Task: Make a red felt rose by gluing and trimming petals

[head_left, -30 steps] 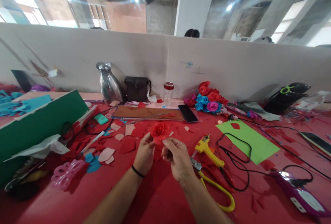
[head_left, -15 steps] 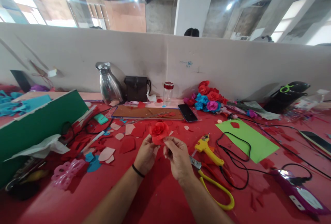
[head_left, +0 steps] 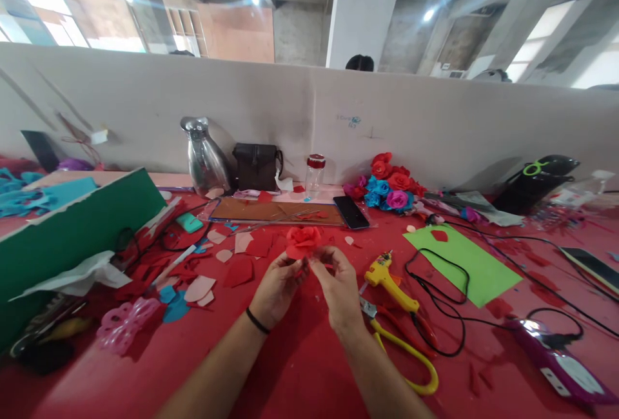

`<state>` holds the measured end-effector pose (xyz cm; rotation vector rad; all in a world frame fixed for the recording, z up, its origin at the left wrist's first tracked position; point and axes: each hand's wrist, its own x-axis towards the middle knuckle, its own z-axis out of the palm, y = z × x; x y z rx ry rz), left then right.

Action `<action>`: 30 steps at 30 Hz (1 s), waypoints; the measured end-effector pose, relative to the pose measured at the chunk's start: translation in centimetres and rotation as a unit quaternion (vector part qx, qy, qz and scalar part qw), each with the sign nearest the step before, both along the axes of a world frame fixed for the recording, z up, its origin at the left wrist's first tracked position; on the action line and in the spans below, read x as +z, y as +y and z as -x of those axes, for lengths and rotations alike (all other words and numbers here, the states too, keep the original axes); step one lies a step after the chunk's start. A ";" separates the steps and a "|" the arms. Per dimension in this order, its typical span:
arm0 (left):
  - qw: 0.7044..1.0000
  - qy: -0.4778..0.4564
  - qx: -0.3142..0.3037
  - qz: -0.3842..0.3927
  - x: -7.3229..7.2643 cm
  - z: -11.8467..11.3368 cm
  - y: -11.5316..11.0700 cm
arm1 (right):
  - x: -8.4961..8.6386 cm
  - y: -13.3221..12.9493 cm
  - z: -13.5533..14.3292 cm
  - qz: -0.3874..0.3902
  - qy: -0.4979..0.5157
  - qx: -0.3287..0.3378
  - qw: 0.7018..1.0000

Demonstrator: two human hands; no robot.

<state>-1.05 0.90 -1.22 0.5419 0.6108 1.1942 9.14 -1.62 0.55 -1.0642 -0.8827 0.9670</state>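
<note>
A red paper rose (head_left: 302, 242) is held up between my two hands, its petals facing away and upward. My left hand (head_left: 276, 287), with a black band at the wrist, pinches the flower's underside from the left. From the right, the fingers of my right hand (head_left: 336, 280) close on its base; fingertips partly hide the lower petals. Just right of my right hand lie a yellow hot glue gun (head_left: 391, 280) and pliers with red and yellow handles (head_left: 406, 358). Loose red petals (head_left: 238, 272) and pink petals (head_left: 199, 287) lie left of my hands.
A green board (head_left: 82, 245) stands at left. Behind are a steel jug (head_left: 206, 161), black bag (head_left: 256, 167), glass jar (head_left: 314, 177), phone (head_left: 351, 211) and finished paper flowers (head_left: 394, 184). A green sheet (head_left: 464, 264), black cable and purple power strip (head_left: 563, 361) lie right.
The rose has tilted away from me and shifted slightly right and up. My right hand's fingers have moved in under its base, and my left hand still grips it.
</note>
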 end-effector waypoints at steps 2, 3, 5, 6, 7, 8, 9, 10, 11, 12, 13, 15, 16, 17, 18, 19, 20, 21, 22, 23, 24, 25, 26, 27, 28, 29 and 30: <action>0.999 -0.012 -0.029 0.004 0.2 -0.1 -0.2 | -0.3 0.1 0.0 -0.003 -0.037 0.014 0.999; 0.999 -0.017 -0.038 0.003 0.2 -0.1 -0.3 | -0.4 0.2 0.0 -0.007 -0.052 0.012 0.999; 0.999 -0.026 -0.043 -0.001 0.3 -0.3 -0.4 | -0.5 0.2 -0.1 -0.018 -0.077 -0.002 0.997; 0.999 -0.028 -0.042 -0.002 0.3 -0.3 -0.5 | -0.5 0.2 -0.1 -0.025 -0.086 -0.009 0.996; 0.999 -0.028 -0.039 -0.005 0.3 -0.4 -0.5 | -0.5 0.2 -0.1 -0.031 -0.094 -0.012 0.995; 0.999 -0.026 -0.037 -0.007 0.2 -0.4 -0.5 | -0.5 0.1 -0.1 -0.037 -0.101 -0.013 0.994; 0.999 -0.022 -0.034 -0.011 0.2 -0.4 -0.6 | -0.4 0.1 -0.2 -0.041 -0.108 -0.013 0.993; 0.999 -0.016 -0.031 -0.014 0.3 -0.4 -0.6 | -0.4 0.1 -0.2 -0.046 -0.115 -0.014 0.992; 0.999 -0.011 -0.029 -0.017 0.3 -0.4 -0.7 | -0.4 0.1 -0.2 -0.049 -0.121 -0.016 0.991; 0.999 -0.006 -0.027 -0.019 0.4 -0.4 -0.7 | -0.4 0.1 -0.1 -0.051 -0.125 -0.020 0.991; 0.999 -0.003 -0.026 -0.019 0.4 -0.4 -0.8 | -0.5 0.1 -0.1 -0.050 -0.125 -0.023 0.991; 0.999 0.002 -0.029 -0.020 0.6 -0.4 -1.0 | -0.6 0.1 -0.1 -0.041 -0.125 -0.027 0.991; 0.999 0.005 -0.032 -0.021 0.6 -0.4 -1.0 | -0.7 0.1 -0.1 -0.037 -0.123 -0.029 0.991; 0.999 0.007 -0.034 -0.022 0.6 -0.4 -1.0 | -0.8 0.2 -0.1 -0.033 -0.120 -0.031 0.992; 0.999 0.009 -0.035 -0.022 0.6 -0.4 -1.0 | -0.8 0.2 -0.1 -0.032 -0.117 -0.033 0.992; 0.999 0.011 -0.034 -0.022 0.6 -0.4 -1.0 | -0.9 0.2 -0.1 -0.033 -0.114 -0.035 0.992; 0.999 0.012 -0.033 -0.022 0.5 -0.4 -1.0 | -0.9 0.3 -0.1 -0.035 -0.112 -0.039 0.992; 0.999 0.013 -0.032 -0.021 0.4 -0.4 -1.0 | -1.0 0.3 -0.1 -0.037 -0.110 -0.041 0.992; 0.999 0.013 -0.032 -0.021 0.3 -0.4 -0.9 | -1.0 0.3 -0.1 -0.039 -0.108 -0.041 0.993; 0.999 0.013 -0.032 -0.022 0.2 -0.4 -0.9 | -0.9 0.2 -0.1 -0.040 -0.105 -0.041 0.993; 0.999 0.014 -0.033 -0.024 0.2 -0.4 -0.8 | -0.9 0.2 -0.1 -0.042 -0.100 -0.041 0.993; 0.999 0.015 -0.032 -0.026 0.2 -0.4 -0.7 | -0.8 0.2 0.0 -0.044 -0.092 -0.041 0.994; 0.999 0.016 -0.030 -0.029 0.2 -0.4 -0.7 | -0.8 0.1 0.0 -0.046 -0.082 -0.040 0.995; 0.999 0.016 -0.027 -0.032 0.2 -0.4 -0.6 | -0.7 0.0 0.1 -0.049 -0.068 -0.035 0.996; 0.999 0.016 -0.023 -0.036 0.3 -0.3 -0.6 | -0.7 0.0 0.1 -0.052 -0.050 -0.024 0.997; 0.999 0.015 -0.020 -0.040 0.3 -0.3 -0.5 | -0.7 -0.1 0.2 -0.055 -0.028 -0.010 0.998; 0.999 0.012 -0.015 -0.043 0.3 -0.3 -0.4 | -0.7 -0.1 0.2 -0.056 -0.002 0.007 0.998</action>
